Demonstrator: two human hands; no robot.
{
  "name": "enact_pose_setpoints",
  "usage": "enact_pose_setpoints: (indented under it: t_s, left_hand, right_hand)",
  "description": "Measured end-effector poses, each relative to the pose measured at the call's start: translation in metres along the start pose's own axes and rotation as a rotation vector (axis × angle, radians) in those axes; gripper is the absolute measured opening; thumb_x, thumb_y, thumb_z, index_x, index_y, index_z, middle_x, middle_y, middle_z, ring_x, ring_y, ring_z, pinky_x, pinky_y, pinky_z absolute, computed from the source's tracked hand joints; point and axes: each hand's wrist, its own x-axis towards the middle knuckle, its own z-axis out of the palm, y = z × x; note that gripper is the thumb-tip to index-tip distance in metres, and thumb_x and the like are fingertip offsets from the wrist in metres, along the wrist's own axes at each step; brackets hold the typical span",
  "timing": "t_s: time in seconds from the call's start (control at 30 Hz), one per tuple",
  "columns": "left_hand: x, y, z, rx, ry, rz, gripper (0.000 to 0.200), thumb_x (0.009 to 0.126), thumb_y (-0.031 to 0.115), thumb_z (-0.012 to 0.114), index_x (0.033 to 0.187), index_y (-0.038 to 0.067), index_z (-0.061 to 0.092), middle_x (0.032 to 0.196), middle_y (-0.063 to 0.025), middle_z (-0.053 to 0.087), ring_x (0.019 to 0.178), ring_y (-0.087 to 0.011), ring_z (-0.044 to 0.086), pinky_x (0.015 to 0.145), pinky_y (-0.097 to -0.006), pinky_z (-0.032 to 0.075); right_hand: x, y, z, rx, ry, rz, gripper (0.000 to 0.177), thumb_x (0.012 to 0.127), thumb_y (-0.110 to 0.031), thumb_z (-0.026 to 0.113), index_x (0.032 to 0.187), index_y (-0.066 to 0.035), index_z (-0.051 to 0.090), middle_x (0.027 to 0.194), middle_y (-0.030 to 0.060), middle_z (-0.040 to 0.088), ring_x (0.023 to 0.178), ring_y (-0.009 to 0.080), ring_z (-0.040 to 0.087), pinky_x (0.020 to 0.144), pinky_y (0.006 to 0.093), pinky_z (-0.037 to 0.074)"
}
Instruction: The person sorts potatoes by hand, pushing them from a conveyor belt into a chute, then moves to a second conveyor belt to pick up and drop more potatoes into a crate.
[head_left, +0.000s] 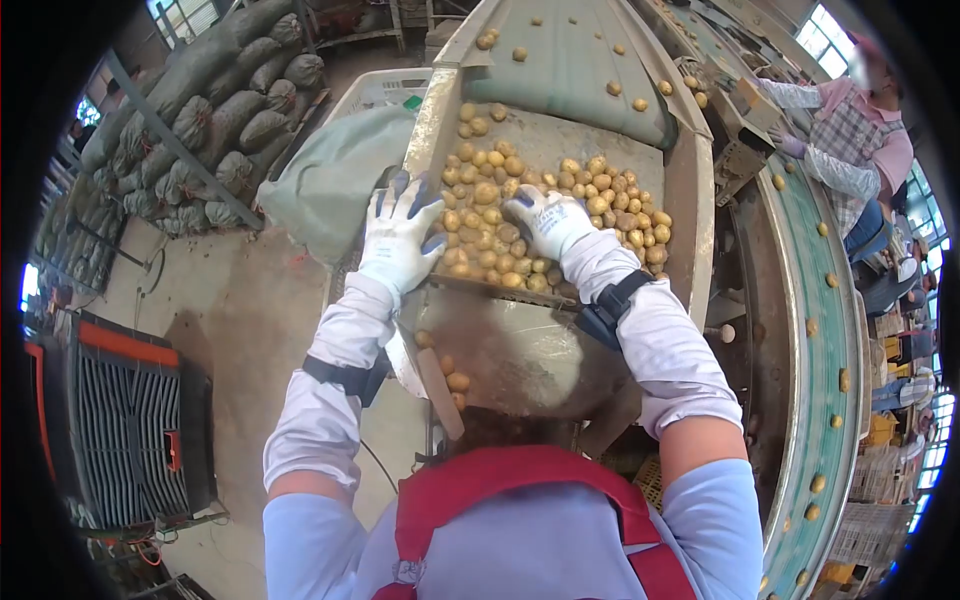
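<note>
My left hand (398, 232), in a white glove with grey-blue fingertips, rests over the left side wall of the sorting tray (690, 200). Its fingers are spread, and the thumb points toward the potatoes. My right hand (550, 222), gloved alike, lies on the heap of potatoes (490, 225) near its middle. The right fingers are stretched forward and to the left, apart, touching potatoes; I see none gripped. More potatoes (630, 205) lie piled to the right of this hand, up against the tray's right wall.
Above the tray, a green conveyor belt (560, 60) carries scattered potatoes. Another belt (815, 300) runs along the right, with a co-worker (850, 130) beside it. Stuffed mesh sacks (235, 120) are stacked at left. A green cloth sack (345, 170) hangs beside the tray.
</note>
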Motion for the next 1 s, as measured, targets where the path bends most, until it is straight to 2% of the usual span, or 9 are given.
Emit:
enact_pose_setpoints:
  t_s: [0.2, 0.27, 0.33, 0.4, 0.47, 0.6, 0.67, 0.9, 1.0]
  left_hand:
    - [0.001, 0.004, -0.001, -0.022, 0.011, -0.022, 0.05, 0.076, 0.031, 0.077, 0.122, 0.017, 0.063, 0.15, -0.014, 0.037, 0.141, -0.0383, 0.027, 0.114, -0.051, 0.024]
    - [0.003, 0.006, 0.001, -0.028, -0.018, -0.059, 0.05, 0.075, 0.031, 0.077, 0.121, 0.017, 0.064, 0.15, -0.0139, 0.036, 0.141, -0.0386, 0.028, 0.114, -0.0511, 0.024]
    - [0.004, 0.006, 0.0, -0.014, 0.002, -0.012, 0.049, 0.074, 0.031, 0.077, 0.12, 0.018, 0.065, 0.15, -0.0138, 0.036, 0.141, -0.039, 0.028, 0.114, -0.0512, 0.024]
    - [0.012, 0.003, -0.003, -0.014, -0.002, -0.006, 0.049, 0.074, 0.031, 0.077, 0.12, 0.017, 0.065, 0.151, -0.0138, 0.036, 0.14, -0.039, 0.028, 0.114, -0.0511, 0.024]
    - [0.008, 0.003, -0.001, -0.021, 0.004, 0.013, 0.048, 0.074, 0.031, 0.077, 0.119, 0.017, 0.065, 0.151, -0.0138, 0.036, 0.14, -0.0391, 0.028, 0.114, -0.0511, 0.025]
    - [0.01, 0.0, 0.0, -0.051, 0.008, -0.006, 0.047, 0.075, 0.03, 0.077, 0.118, 0.016, 0.066, 0.151, -0.0131, 0.036, 0.141, -0.0379, 0.028, 0.114, -0.0509, 0.025]
    - [0.009, 0.002, -0.001, -0.053, 0.017, -0.005, 0.047, 0.075, 0.03, 0.077, 0.118, 0.016, 0.066, 0.152, -0.0128, 0.035, 0.141, -0.0374, 0.029, 0.114, -0.0507, 0.025]
    - [0.005, 0.006, 0.001, 0.01, 0.047, 0.008, 0.042, 0.078, 0.031, 0.074, 0.116, 0.016, 0.067, 0.15, -0.014, 0.038, 0.141, -0.0374, 0.028, 0.115, -0.0522, 0.022]
    - [-0.008, -0.005, 0.008, -0.047, 0.079, 0.04, 0.039, 0.079, 0.029, 0.073, 0.114, 0.016, 0.068, 0.15, -0.0145, 0.038, 0.141, -0.038, 0.028, 0.114, -0.0521, 0.024]
  right_hand:
    - [-0.019, 0.075, 0.003, 0.757, 0.01, 0.237, 0.037, 0.083, -0.025, 0.066, 0.116, -0.007, 0.062, 0.113, 0.02, 0.063, 0.105, 0.0297, 0.064, 0.089, 0.0394, 0.051]
    - [-0.026, 0.093, -0.009, 1.216, 0.027, 0.509, 0.039, 0.082, -0.026, 0.068, 0.116, -0.007, 0.064, 0.106, 0.0182, 0.067, 0.103, 0.0284, 0.064, 0.091, 0.0377, 0.05]
    - [-0.017, 0.087, -0.02, 1.143, -0.013, 0.489, 0.039, 0.085, -0.026, 0.064, 0.121, -0.008, 0.063, 0.118, 0.018, 0.063, 0.104, 0.0301, 0.064, 0.093, 0.0382, 0.05]
    - [0.013, 0.06, -0.022, 0.572, -0.258, 0.149, 0.043, 0.086, -0.024, 0.06, 0.126, -0.008, 0.059, 0.13, 0.0207, 0.055, 0.106, 0.0318, 0.064, 0.093, 0.0392, 0.051]
    - [0.022, 0.022, -0.018, 0.16, -0.255, 0.178, 0.048, 0.086, -0.022, 0.059, 0.133, -0.011, 0.054, 0.138, 0.0236, 0.045, 0.11, 0.0335, 0.063, 0.093, 0.0411, 0.052]
    - [0.022, 0.036, -0.034, 0.181, -0.244, 0.379, 0.055, 0.083, -0.023, 0.062, 0.135, -0.011, 0.051, 0.139, 0.024, 0.041, 0.114, 0.0343, 0.061, 0.094, 0.0417, 0.051]
    - [0.034, 0.051, -0.009, 0.227, -0.287, 0.466, 0.054, 0.083, -0.019, 0.065, 0.135, -0.023, 0.051, 0.145, 0.0215, 0.036, 0.118, 0.0369, 0.057, 0.096, 0.0433, 0.05]
    - [0.035, 0.038, -0.017, 0.315, -0.387, 0.422, 0.039, 0.09, -0.026, 0.054, 0.124, -0.009, 0.063, 0.134, 0.0201, 0.056, 0.119, 0.0341, 0.058, 0.098, 0.0401, 0.049]
    - [-0.011, 0.066, -0.028, 0.552, -0.054, 0.29, 0.032, 0.084, -0.021, 0.062, 0.115, -0.014, 0.065, 0.121, 0.0197, 0.062, 0.102, 0.0339, 0.065, 0.09, 0.0411, 0.051]
